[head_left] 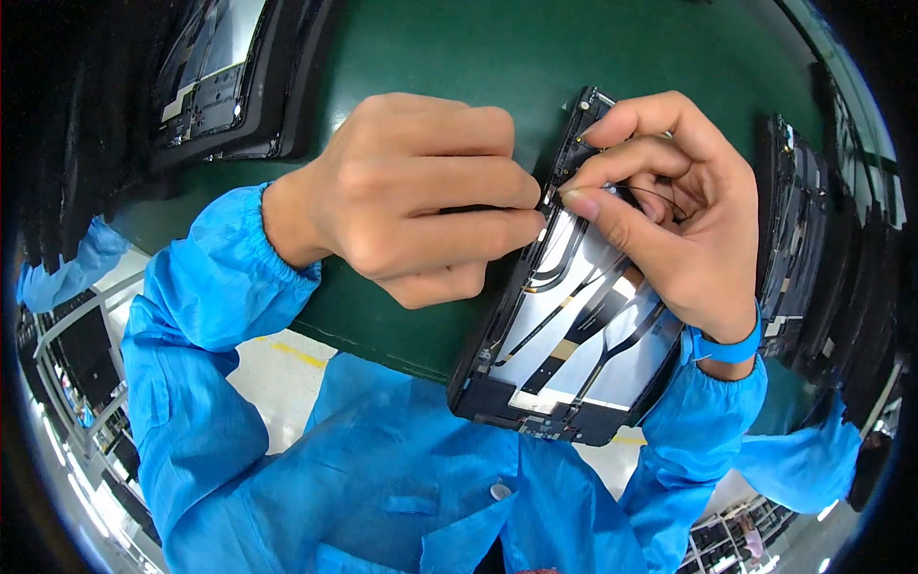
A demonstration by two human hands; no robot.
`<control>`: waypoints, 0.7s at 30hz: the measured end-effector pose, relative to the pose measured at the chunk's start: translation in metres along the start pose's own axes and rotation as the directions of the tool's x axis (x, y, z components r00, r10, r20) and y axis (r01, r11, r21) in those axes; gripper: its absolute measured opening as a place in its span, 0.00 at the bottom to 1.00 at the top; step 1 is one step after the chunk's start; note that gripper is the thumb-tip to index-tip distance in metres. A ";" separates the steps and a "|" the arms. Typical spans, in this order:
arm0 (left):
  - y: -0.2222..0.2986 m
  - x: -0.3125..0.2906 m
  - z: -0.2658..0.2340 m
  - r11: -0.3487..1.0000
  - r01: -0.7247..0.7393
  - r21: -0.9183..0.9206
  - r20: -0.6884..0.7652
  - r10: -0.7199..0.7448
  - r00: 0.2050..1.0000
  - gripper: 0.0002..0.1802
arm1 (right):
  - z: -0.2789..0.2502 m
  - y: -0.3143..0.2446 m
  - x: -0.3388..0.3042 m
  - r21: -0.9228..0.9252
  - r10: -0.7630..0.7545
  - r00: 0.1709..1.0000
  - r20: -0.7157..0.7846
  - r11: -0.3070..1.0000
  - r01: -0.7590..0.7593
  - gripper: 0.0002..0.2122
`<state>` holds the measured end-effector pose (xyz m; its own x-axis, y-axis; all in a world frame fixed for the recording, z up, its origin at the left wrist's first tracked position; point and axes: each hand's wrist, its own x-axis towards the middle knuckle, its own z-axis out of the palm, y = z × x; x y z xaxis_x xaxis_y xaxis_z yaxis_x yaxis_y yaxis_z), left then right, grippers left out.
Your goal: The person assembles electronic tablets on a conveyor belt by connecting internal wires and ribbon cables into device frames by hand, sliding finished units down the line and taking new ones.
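An opened tablet [612, 383], with a silver inside, black flat cables and a black frame, lies tilted on the green table near its front edge. At the tablet's left edge, towards its far end, my left hand [421, 201] is closed with fingers curled; whatever its fingertips hold is hidden. Over the far part of the tablet, my right hand [693, 210] pinches with thumb and fingers close to the left fingertips. A thin black wire [660, 190] loops from that pinch beneath the right fingers. A blue band [732, 352] circles my right wrist.
More opened tablets in black trays [215, 91] stand at the far left of the green table [411, 57]. On the right is another row of opened tablets [792, 230]. Blue sleeves [803, 464] show at both sides.
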<state>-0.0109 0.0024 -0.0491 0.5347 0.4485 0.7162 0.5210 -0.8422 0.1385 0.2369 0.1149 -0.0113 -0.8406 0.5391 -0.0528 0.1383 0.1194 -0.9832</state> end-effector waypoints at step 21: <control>0.002 0.004 0.001 0.991 0.110 -0.082 0.052 -0.106 0.993 0.17 | -0.001 -0.003 0.000 -0.053 -0.006 1.000 -0.011 0.999 0.005 0.16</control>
<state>-0.0075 0.0031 -0.0464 0.5105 0.5498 0.6611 0.5201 -0.8097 0.2718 0.2365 0.1153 -0.0083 -0.8356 0.5475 -0.0452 0.1614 0.1659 -0.9728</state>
